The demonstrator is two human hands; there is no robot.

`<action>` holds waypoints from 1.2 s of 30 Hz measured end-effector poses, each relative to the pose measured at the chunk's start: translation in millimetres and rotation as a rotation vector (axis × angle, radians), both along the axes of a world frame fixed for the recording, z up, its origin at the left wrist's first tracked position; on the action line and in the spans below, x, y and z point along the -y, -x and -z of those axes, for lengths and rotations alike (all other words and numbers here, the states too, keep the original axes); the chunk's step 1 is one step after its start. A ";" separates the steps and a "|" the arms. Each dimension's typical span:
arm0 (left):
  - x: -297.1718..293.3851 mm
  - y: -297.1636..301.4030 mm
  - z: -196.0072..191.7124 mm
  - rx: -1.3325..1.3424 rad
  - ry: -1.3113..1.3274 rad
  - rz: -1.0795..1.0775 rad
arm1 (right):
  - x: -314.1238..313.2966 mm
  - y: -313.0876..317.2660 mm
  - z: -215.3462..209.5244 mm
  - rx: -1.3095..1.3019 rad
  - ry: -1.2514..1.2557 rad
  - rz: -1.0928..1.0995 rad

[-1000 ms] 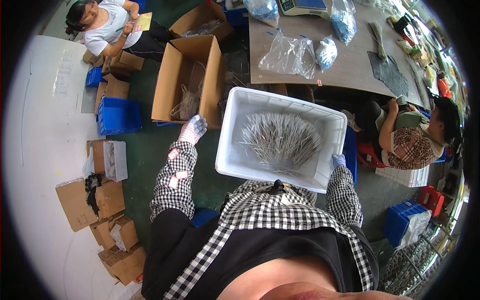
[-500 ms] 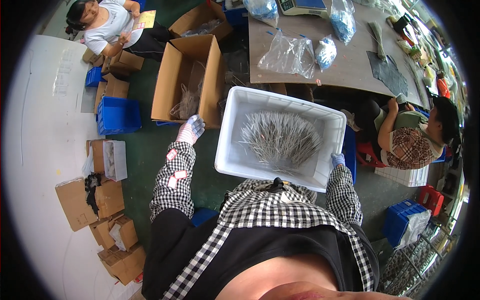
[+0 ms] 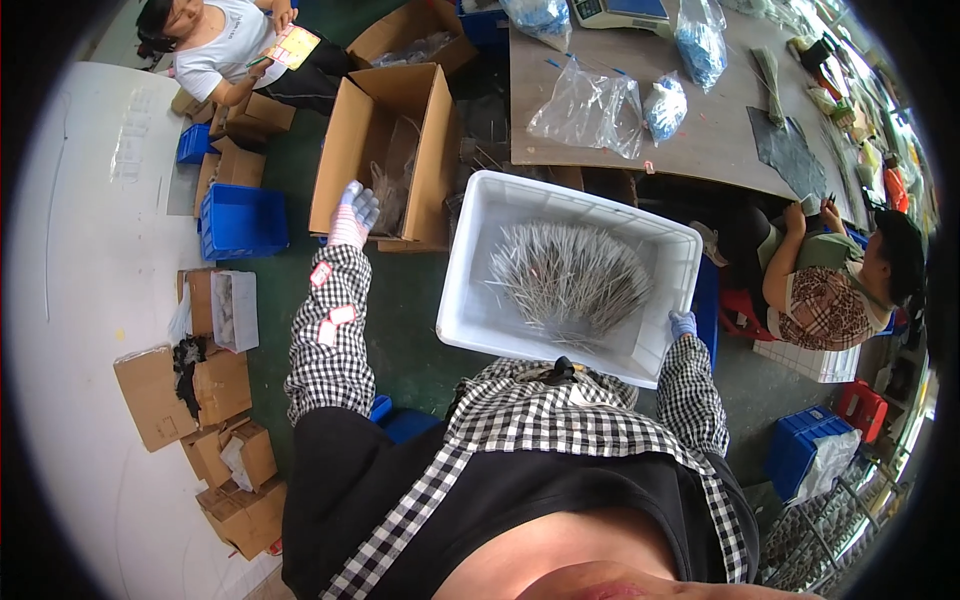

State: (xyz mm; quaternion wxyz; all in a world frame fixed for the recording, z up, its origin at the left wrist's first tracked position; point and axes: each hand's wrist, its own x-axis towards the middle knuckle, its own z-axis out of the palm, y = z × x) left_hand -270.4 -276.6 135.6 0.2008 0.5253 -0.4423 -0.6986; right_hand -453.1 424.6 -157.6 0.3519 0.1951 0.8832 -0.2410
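Observation:
A white plastic tub (image 3: 468,300) is held against the front of my checkered apron. It contains a fanned heap of thin grey, wire-like strands (image 3: 570,278), some with pale ends. My right hand (image 3: 683,324), in a light glove, is closed on the tub's right rim near its front corner. Away from the tub, my gloved left hand (image 3: 358,208) reaches to the near edge of a tall open cardboard box (image 3: 430,160), fingers stretched out and holding nothing. Whether it touches the cardboard I cannot tell. Inside the box lies a clear bag with brownish strands (image 3: 392,190).
A brown worktable (image 3: 600,50) ahead carries plastic bags (image 3: 665,108) and a scale (image 3: 622,14). One person (image 3: 235,50) stands far left holding a paper; another (image 3: 825,275) sits at the right. Blue bins (image 3: 243,222) and cartons (image 3: 240,510) line the left wall.
My left hand has moved left and forward along the cardboard box's near edge. My right hand keeps its hold on the tub. The view has shifted slightly.

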 end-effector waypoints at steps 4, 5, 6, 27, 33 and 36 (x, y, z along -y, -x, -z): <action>18.3 3.0 -14.4 -0.026 0.044 -0.017 | 5.9 -1.0 -13.5 -0.043 -0.005 -0.014; 19.8 3.7 -16.1 -0.018 0.038 -0.014 | 5.7 -0.4 -14.8 -0.032 -0.008 -0.004; 20.4 3.9 -17.2 -0.008 0.033 -0.012 | 6.1 0.0 -15.8 -0.020 -0.011 0.005; 42.2 26.6 -31.4 0.135 0.376 -0.049 | -13.9 0.7 -5.1 -0.037 -0.013 0.059; 99.9 20.8 -87.1 -0.236 0.271 -0.177 | 2.4 -4.1 4.9 -0.052 0.051 0.036; 92.8 15.2 -100.9 -0.373 0.374 -0.203 | 8.4 -8.6 35.2 -0.030 0.121 0.054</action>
